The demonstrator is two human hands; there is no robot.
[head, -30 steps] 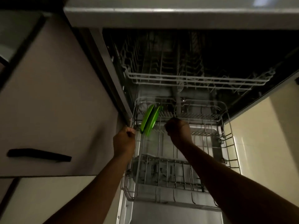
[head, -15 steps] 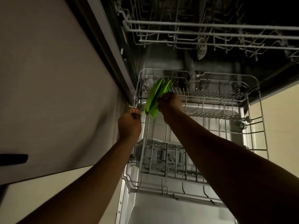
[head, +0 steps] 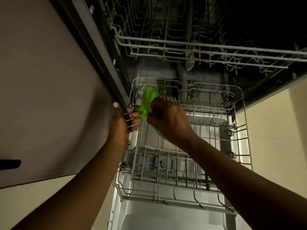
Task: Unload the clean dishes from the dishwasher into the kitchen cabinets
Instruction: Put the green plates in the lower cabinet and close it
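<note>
Green plates (head: 147, 101) stand at the far left corner of the pulled-out lower dishwasher rack (head: 240, 141). My right hand (head: 167, 121) grips their near edge and they are tilted toward me, blurred with motion. My left hand (head: 123, 121) is beside them at the rack's left rim, thumb up and fingers spread toward the plates; whether the fingertips touch the plates I cannot tell. Part of the plates is hidden behind my right hand.
The upper rack (head: 199, 52) hangs above, pushed into the dark tub. A grey cutlery basket (head: 149, 163) sits in the lower rack near me. The open dishwasher door (head: 166, 218) lies below. A cabinet front (head: 49, 97) with a black handle (head: 10, 164) is on the left.
My right hand reached the green plates, took hold of them and tipped them toward me. My left hand let go of the rack's rim and opened beside the plates. The view moved closer.
</note>
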